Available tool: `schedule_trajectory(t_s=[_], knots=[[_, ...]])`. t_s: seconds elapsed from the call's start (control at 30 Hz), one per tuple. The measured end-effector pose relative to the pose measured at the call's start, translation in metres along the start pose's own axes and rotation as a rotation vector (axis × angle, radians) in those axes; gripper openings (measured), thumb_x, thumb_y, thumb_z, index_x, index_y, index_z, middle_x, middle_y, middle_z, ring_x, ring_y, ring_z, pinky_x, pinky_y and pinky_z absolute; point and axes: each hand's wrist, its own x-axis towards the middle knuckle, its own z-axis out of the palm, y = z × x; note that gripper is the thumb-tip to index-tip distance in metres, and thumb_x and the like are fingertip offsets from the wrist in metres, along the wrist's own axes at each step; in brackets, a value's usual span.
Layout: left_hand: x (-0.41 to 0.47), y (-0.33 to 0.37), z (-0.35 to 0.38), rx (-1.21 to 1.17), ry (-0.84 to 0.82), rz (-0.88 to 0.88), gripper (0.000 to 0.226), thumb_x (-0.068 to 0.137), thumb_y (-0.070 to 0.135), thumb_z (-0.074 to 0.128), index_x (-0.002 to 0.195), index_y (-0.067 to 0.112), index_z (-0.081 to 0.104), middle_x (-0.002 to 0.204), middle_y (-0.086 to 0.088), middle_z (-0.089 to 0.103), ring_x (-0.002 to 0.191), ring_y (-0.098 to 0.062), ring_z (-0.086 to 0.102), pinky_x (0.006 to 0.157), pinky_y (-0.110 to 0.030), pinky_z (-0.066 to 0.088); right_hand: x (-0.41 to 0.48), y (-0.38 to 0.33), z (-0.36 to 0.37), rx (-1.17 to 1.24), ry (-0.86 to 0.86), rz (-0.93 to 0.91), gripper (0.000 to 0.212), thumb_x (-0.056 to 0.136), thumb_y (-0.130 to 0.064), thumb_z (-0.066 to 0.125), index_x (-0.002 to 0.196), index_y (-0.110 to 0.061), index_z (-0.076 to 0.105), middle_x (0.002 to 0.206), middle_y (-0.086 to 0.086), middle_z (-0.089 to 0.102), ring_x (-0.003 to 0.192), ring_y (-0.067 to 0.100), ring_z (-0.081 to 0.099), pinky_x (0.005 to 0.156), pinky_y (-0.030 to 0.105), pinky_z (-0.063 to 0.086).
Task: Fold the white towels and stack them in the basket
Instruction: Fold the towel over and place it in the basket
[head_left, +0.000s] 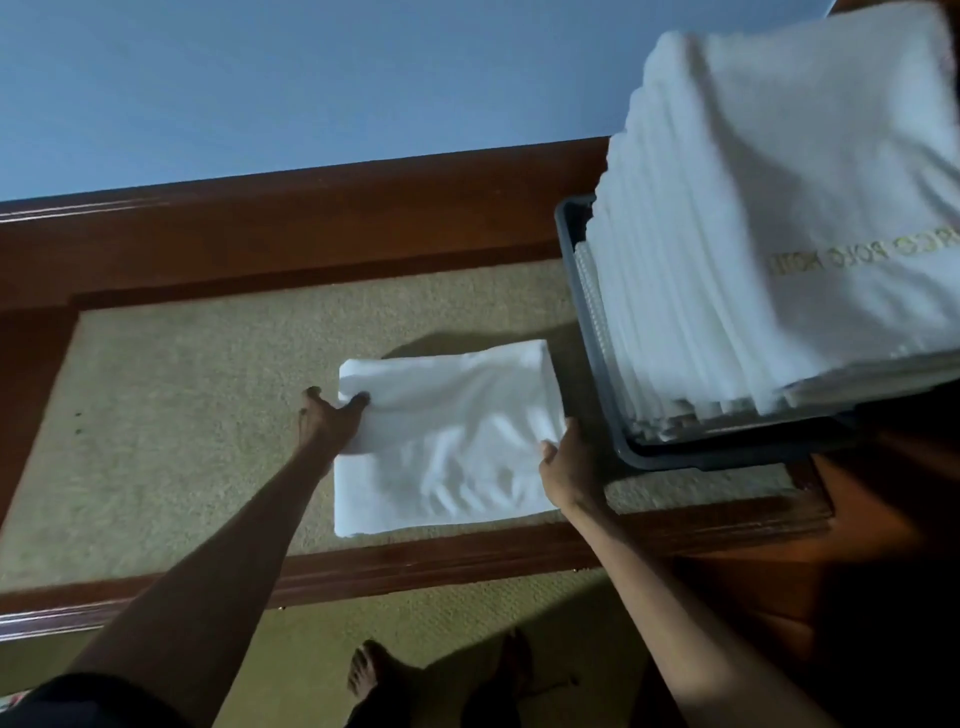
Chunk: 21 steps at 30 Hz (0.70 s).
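Folded towel (447, 441) flat on bench (182, 389) beside full basket (586, 332) | left hand (327, 426) pinching left edge, right hand (563, 467) gripping right edge | likely soft, light, floppy: support both edges.

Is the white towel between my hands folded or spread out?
Folded: the white cloth towel lies as a compact rectangle with layered edges.

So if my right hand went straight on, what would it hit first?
Probably the left wall of the basket, close beside the right hand, which grips the folded towel; depth is unclear.
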Motion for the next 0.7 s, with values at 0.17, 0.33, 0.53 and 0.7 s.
schedule_trajectory(t_s=[0.17,0.33,0.53,0.7], knots=[[0.023,-0.006,-0.011,-0.376,-0.245,-0.212,0.065,0.083,0.061,0.075,0.124,0.011,0.063,0.118,-0.005,0.062,0.108,-0.03,0.063,0.098,-0.049,0.049,-0.003,-0.009,0.023,-0.4,0.239,-0.364,0.065,0.087,-0.004,0.064,0.147,-0.008,0.041,0.148,0.016,0.043,0.136,0.033,0.043,0.107,0.048,0.045],[0.044,0.005,-0.022,-0.406,-0.415,-0.156,0.054,0.086,0.049,0.077,0.122,0.011,0.063,0.117,-0.011,0.068,0.101,-0.027,0.066,0.082,-0.039,0.055,-0.016,-0.039,0.068,-0.261,0.118,-0.777,0.029,0.102,-0.034,0.046,0.108,-0.01,0.061,0.101,0.008,0.062,0.089,0.026,0.063,0.072,0.043,0.056],[0.061,0.011,-0.028,-0.315,-0.439,0.0,0.03,0.088,0.03,0.079,0.107,0.01,0.067,0.11,-0.012,0.072,0.094,-0.026,0.07,0.072,-0.034,0.058,-0.059,-0.099,0.131,-0.347,-0.077,-0.672,0.081,0.087,-0.079,0.038,0.122,-0.007,0.052,0.108,0.011,0.057,0.093,0.025,0.057,0.075,0.038,0.055],[0.073,-0.013,-0.044,-0.452,-0.297,-0.051,0.076,0.074,0.036,0.09,0.133,0.014,0.047,0.124,-0.01,0.062,0.105,-0.028,0.066,0.07,-0.043,0.059,-0.086,-0.133,0.17,-0.487,-0.115,-0.408,0.115,0.069,-0.08,0.065,0.15,-0.008,0.027,0.145,0.018,0.038,0.131,0.035,0.041,0.105,0.053,0.043]])
